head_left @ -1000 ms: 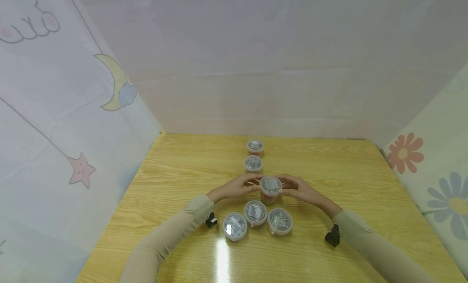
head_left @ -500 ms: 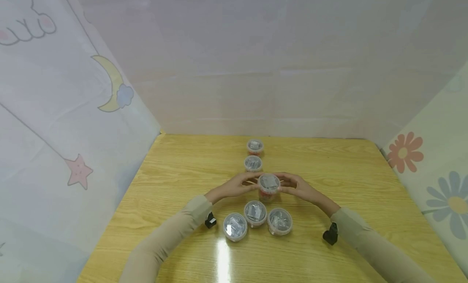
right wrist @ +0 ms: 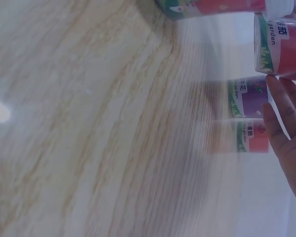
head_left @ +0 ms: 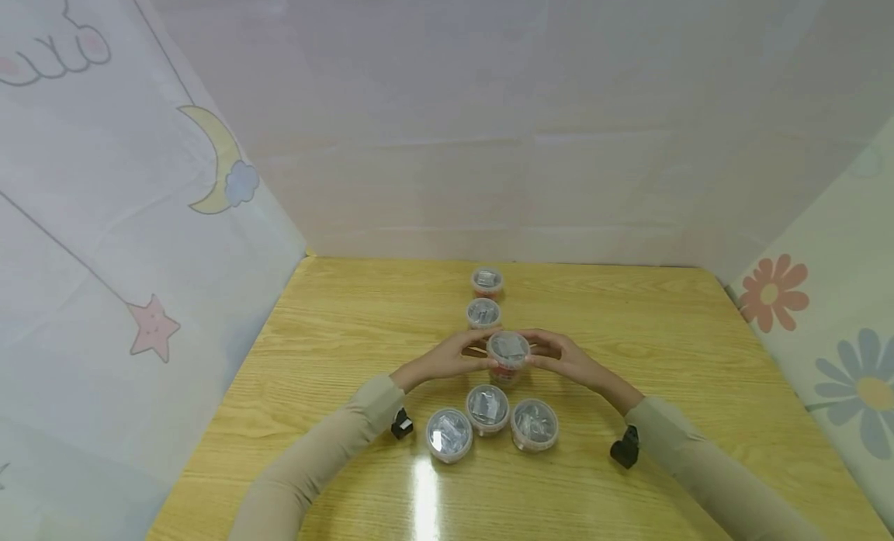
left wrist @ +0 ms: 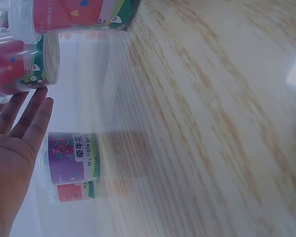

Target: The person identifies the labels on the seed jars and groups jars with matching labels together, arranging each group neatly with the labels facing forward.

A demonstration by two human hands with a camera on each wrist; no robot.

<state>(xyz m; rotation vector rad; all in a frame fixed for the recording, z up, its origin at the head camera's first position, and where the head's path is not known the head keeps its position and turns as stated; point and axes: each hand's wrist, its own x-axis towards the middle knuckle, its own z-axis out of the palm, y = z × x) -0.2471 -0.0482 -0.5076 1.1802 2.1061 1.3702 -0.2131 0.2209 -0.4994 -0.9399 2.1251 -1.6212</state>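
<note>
Between both hands is a lidded plastic tub [head_left: 508, 350] with a red label. Its base is off the table in the left wrist view. My left hand [head_left: 447, 358] holds its left side, thumb nearer me and fingers behind; these fingers [left wrist: 33, 116] look fairly straight. From the right, my right hand [head_left: 569, 362] holds the same tub in the same way. Directly behind stands a purple-labelled tub [left wrist: 73, 157], and beyond it a smaller-looking red-labelled tub [left wrist: 76, 191]. Both wrist views cut off part of the held tub.
Nearer me, three more lidded tubs stand close together: a left one [head_left: 449, 435], a middle one [head_left: 487, 408] and a right one [head_left: 534, 424]. The wooden table [head_left: 335, 308] meets a pale wall covering [head_left: 433, 192] at the back.
The held tub and both hands have shifted slightly left and a little farther from me. The other tubs have stayed in place.
</note>
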